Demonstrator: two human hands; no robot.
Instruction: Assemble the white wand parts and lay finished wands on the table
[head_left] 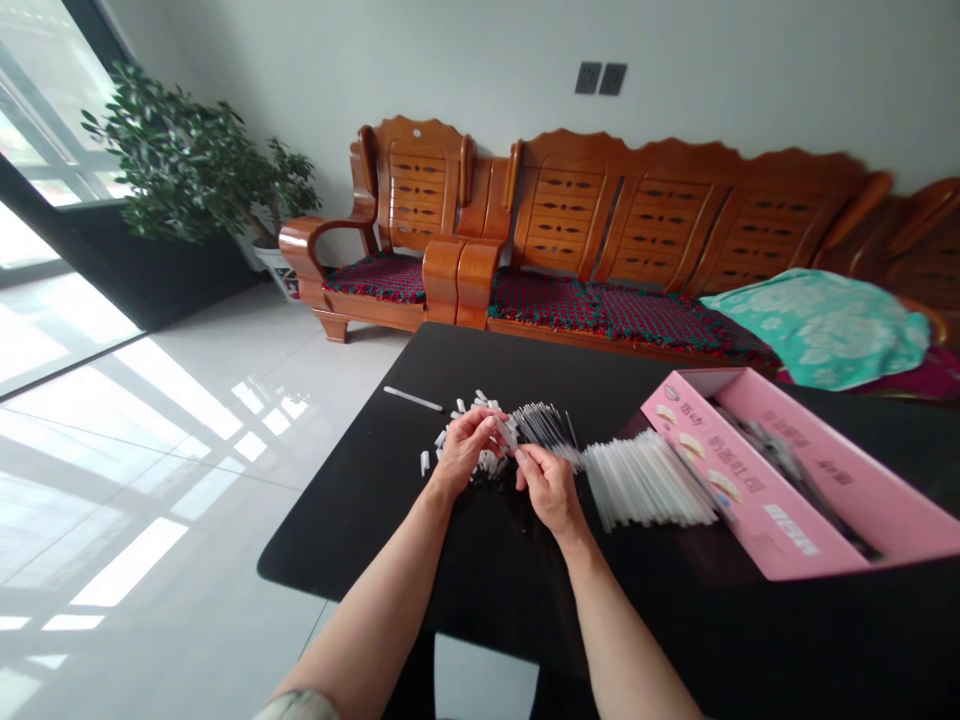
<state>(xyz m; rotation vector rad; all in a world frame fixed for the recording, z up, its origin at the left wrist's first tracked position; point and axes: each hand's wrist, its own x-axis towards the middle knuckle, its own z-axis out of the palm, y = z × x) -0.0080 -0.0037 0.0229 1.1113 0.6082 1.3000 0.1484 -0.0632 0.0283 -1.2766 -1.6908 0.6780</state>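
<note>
My left hand [466, 450] and my right hand [551, 488] meet above the table, fingers pinched close together. Between the fingertips is a small whitish pen cap [508, 432], gripped by my left hand. My right fingers are closed right beside it; what they pinch is too small to make out. Loose white caps [440, 438] lie scattered around and beneath my left hand. Just beyond my right hand is a bunch of thin dark pen refills [544, 422]. A row of translucent white pen barrels [649, 482] lies to its right.
A single white pen [414, 399] lies at the far left of the black table [345, 500]. On the right stands an open pink box [720, 470] with dark contents. Behind the table are a wooden sofa [570, 215] with a turquoise cloth [832, 320] and a potted plant [195, 165].
</note>
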